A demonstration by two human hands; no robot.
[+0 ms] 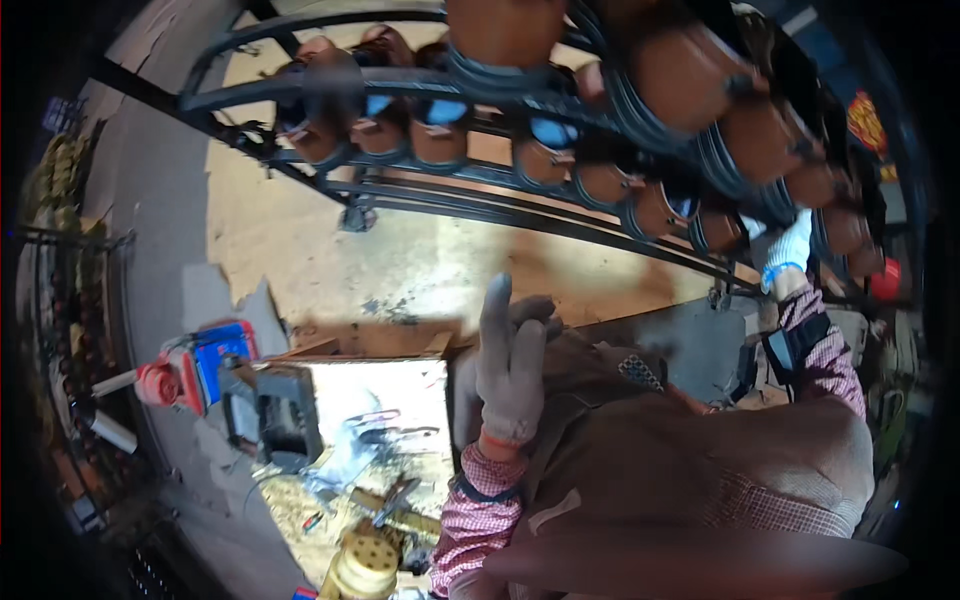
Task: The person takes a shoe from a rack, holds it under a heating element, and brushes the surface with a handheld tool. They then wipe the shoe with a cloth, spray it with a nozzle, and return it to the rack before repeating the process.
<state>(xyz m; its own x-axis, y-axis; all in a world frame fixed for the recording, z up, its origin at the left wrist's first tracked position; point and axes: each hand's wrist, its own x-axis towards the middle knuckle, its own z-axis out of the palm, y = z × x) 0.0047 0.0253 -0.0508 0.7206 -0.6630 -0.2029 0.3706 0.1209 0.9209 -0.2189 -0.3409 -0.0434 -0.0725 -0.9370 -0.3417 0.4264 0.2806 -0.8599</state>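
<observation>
- The left hand (510, 365), in a grey work glove with an orange cuff, is raised in front of the wearer, fingers loosely spread and pointing up; it grips nothing.
- The right hand (790, 250), in a white glove with a blue cuff, reaches up to the right end of the dark metal gate (480, 190); whether its fingers are closed around a bar cannot be told.
- The gate stands tilted across the upper picture, built of curved bars and a row of rings with rust-brown pieces set among them.
- Both forearms wear red-and-white checked sleeves (480, 510), over a brown apron (640, 470).
- Below the left hand, a sunlit workbench (380, 400) carries scrap metal and a yellow cylindrical part (365, 565).
- At the bench's left edge stands a dark vice-like block (275, 410), with a red-and-blue power tool (195, 365) just beside it.
</observation>
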